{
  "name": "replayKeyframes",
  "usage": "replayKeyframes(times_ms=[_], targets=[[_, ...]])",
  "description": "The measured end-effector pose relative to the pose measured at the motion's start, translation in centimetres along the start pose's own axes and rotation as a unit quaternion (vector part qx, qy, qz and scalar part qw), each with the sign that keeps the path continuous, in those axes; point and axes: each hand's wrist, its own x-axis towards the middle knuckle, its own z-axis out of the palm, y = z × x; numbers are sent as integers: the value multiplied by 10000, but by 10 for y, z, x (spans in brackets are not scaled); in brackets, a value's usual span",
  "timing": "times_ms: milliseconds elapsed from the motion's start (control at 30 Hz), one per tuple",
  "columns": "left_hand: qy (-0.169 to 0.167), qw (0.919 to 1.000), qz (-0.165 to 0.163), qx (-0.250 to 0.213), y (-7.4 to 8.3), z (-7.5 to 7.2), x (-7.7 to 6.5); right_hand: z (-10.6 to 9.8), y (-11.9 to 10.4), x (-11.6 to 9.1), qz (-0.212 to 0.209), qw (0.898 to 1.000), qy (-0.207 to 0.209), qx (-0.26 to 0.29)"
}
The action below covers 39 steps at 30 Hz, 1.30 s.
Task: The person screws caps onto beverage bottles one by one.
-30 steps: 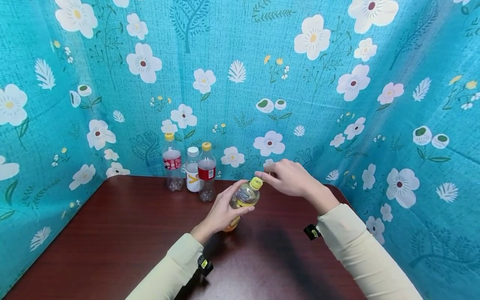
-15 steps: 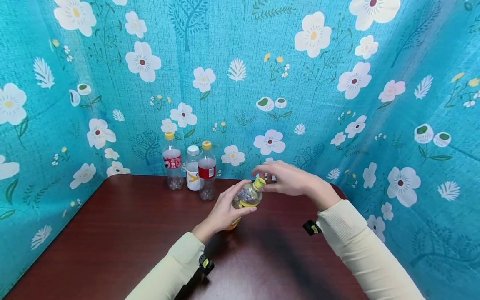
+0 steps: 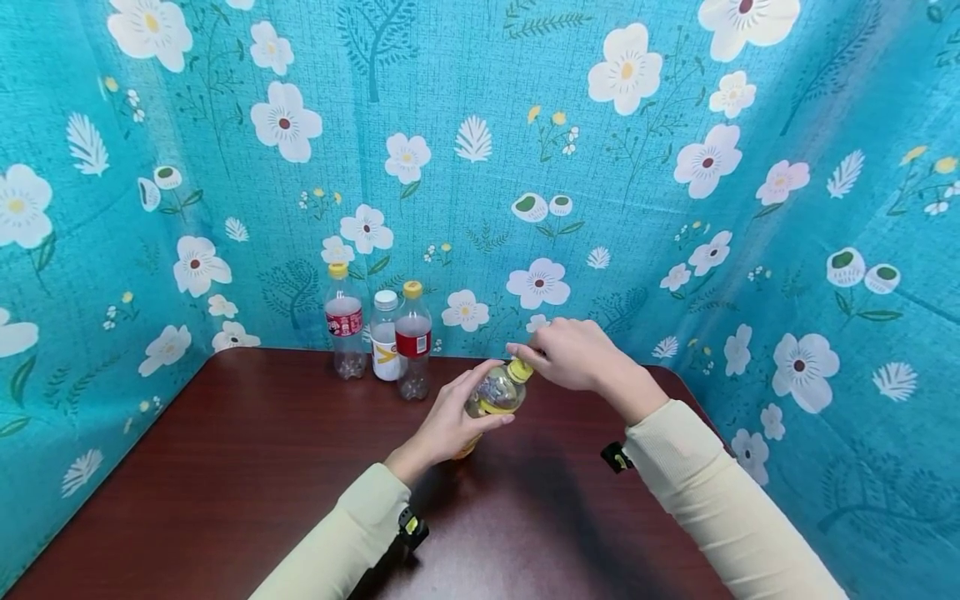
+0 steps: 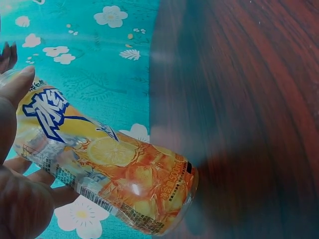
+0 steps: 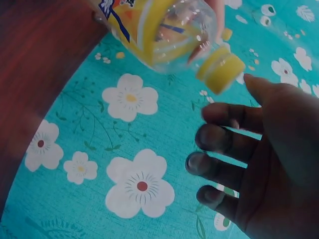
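My left hand [image 3: 438,425] grips an iced tea bottle [image 4: 109,154], its fingers and thumb wrapped round the upper body. The bottle is clear plastic with a yellow and orange lemon label, and it leans with its top to the right. A yellow cap [image 5: 222,72] sits on its neck. My right hand [image 3: 573,354] is at the cap, the thumb reaching over it in the head view. From the right wrist view, the fingers [image 5: 214,137] curve loosely, apart from the cap, with the thumb tip close beside it.
Several empty-looking bottles stand at the table's back edge: a pink-labelled one [image 3: 345,325], a white-capped one [image 3: 386,342] and a red-labelled one [image 3: 414,346]. A flowered blue curtain [image 3: 465,167] hangs behind the dark wooden table [image 3: 247,467].
My right hand has shifted about the cap, fingers opening out beyond it and then thumb back over it. The left hand keeps its grip, and the bottle has barely moved.
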Motion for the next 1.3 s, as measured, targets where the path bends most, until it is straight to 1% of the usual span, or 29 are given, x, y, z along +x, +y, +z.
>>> replayKeyframes(times_ms=[33,100,167,233,300,367,433,567,733,867,967,1033,1133,1200,1300], targets=[[14,10000,-6,-7,0,0,0,-1,1,-1,5,9999,-37,101],[22,10000,-43,-29,0,-1,-1,-3,3,-3,-117,9987,-189,461],[25,10000,-70,-29,0,-2,-2,-6,4,-5,-352,9948,-396,868],[18,9999,-109,-37,0,-2,-2,-8,5,-7,-607,9893,-635,1166],[16,9999,-126,-55,0,-2,-2,-8,6,-8,-819,9849,-806,1293],[15,9999,-136,-69,0,-3,-2,-7,6,-9,-952,9828,-865,1326],[14,9999,-106,-100,0,-2,-2,-6,5,-8,-1048,9820,-839,1330],[0,9999,-47,-105,0,-2,-1,-4,5,-6,-1096,9816,-746,1372],[-8,10000,59,-78,1,-2,-1,-4,3,-4,-1039,9824,-775,1343],[3,9997,239,-70,1,-2,1,-4,0,-4,-977,9845,-825,1203],[37,9995,287,-93,1,-3,2,-4,-2,-3,-909,9865,-762,1129],[47,9995,263,-143,0,-3,2,-1,-1,-4,-898,9871,-644,1160],[9,9996,193,-219,0,-5,1,5,2,-5,-1087,9827,-458,1429],[-39,9995,155,-266,1,-7,-1,10,5,-7,-1317,9764,-371,1672],[-113,9991,176,-363,11,-13,-4,15,9,-8,-1618,9660,-287,1994]])
